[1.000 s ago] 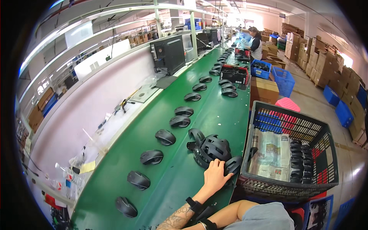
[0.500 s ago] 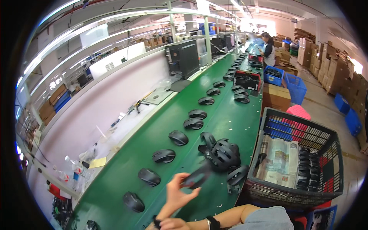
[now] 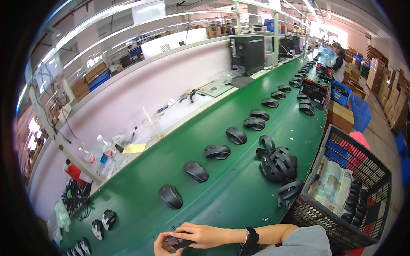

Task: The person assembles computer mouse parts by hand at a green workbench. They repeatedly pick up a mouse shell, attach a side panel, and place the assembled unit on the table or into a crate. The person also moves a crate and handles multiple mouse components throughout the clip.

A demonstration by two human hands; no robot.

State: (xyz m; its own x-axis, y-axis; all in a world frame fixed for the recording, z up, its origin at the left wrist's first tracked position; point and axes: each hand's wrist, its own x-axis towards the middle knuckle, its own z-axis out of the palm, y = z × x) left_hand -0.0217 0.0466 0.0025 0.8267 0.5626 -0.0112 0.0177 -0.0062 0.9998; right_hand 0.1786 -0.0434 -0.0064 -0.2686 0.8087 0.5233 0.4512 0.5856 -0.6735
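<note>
Low in the picture, my two hands come together over a dark mouse part [image 3: 181, 243], seemingly a mouse shell. My left hand [image 3: 162, 244] grips its left end with thumb and fingers. My right hand [image 3: 197, 234] closes on it from the right and above, covering much of it. Ahead of my hands a finished-looking black computer mouse [image 3: 171, 196] lies on the green conveyor belt [image 3: 222, 187], first in a line running away from me. To the right a heap of black mouse shells [image 3: 279, 164] sits on the belt, with another shell piece [image 3: 290, 188] beside it.
A black plastic crate [image 3: 305, 209] with newspaper and rows of dark parts stands right of the belt. Several white-and-black mouse pieces [image 3: 97, 229] lie at the lower left. Bottles [image 3: 106, 147] and tools [image 3: 192, 94] line the left ledge. Farther off, a person [image 3: 338, 64] is beside the belt.
My left hand has drawn the shell back from near the heap toward me, and both hands are now on it. The view has turned left, shifting the scene rightward.
</note>
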